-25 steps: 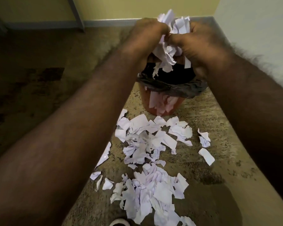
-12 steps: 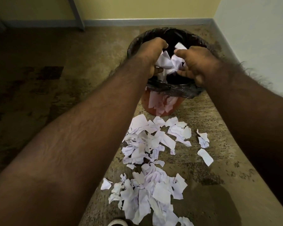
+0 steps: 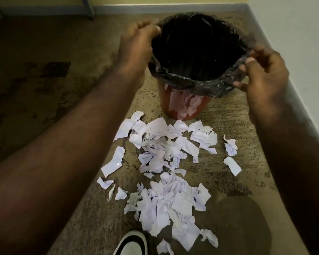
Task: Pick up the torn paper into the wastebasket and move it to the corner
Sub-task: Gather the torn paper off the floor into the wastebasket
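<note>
A red wastebasket (image 3: 175, 109) with a black bag liner (image 3: 191, 83) stands on the carpet near the right wall. Pale paper shows through its lower wall. Torn white paper (image 3: 164, 153) lies scattered in front of it, with a second heap (image 3: 173, 201) nearer to me. My left hand (image 3: 136, 46) hovers at the basket's left rim, fingers loosely curled and holding nothing. My right hand (image 3: 263, 76) is at the right rim, its fingertips against the liner's edge, with no paper in it. The inside of the basket is dark.
The white right wall (image 3: 298, 34) and its grey baseboard (image 3: 276, 57) run close beside the basket, meeting the yellow back wall at the corner (image 3: 247, 6). A grey post (image 3: 87, 8) stands at the back left. My shoe (image 3: 131, 243) is at the bottom edge.
Both hands held a bundle of torn paper above the basket, lowered it inside and let go. Now they are apart at the rim, with no paper in them.
</note>
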Available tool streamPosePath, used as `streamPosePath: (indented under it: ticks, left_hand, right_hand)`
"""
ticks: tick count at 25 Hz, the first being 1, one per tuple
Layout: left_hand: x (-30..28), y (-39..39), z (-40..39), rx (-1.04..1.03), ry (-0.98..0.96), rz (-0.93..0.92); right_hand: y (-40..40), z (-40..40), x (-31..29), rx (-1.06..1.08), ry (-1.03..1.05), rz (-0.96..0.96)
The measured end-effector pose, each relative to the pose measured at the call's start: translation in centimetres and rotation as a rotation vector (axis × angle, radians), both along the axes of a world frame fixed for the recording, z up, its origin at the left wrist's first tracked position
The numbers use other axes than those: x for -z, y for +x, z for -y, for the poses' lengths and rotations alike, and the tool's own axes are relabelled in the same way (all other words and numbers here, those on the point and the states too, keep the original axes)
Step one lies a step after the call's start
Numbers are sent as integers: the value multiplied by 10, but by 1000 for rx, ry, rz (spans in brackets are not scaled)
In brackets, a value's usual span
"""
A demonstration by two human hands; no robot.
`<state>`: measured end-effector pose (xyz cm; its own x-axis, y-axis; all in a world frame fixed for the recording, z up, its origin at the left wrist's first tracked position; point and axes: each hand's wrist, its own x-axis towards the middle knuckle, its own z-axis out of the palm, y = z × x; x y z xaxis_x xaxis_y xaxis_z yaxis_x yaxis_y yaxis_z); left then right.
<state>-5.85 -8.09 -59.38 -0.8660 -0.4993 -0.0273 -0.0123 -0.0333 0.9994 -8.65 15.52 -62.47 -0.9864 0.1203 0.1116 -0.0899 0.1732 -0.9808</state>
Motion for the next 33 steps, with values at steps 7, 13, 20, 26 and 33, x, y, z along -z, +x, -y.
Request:
streamPosePath:
  ticks: [7,13,20,26,33]
  left_hand:
    - [105,121,13,-31,-363,161]
    - [228,241,40,174,-540,839]
    - [248,285,27,373,-360,874]
    - [254,288,-9,494,-324,815]
    - [258,283,-46,533,-375,793]
  right_hand:
    - [125,-75,195,217,392,422]
    - [280,-79,278,75,532,876]
    - [317,-33,248,-296,586,822]
    - [323,-4,255,-336,652,790]
    - [317,15,272,-353,516,645]
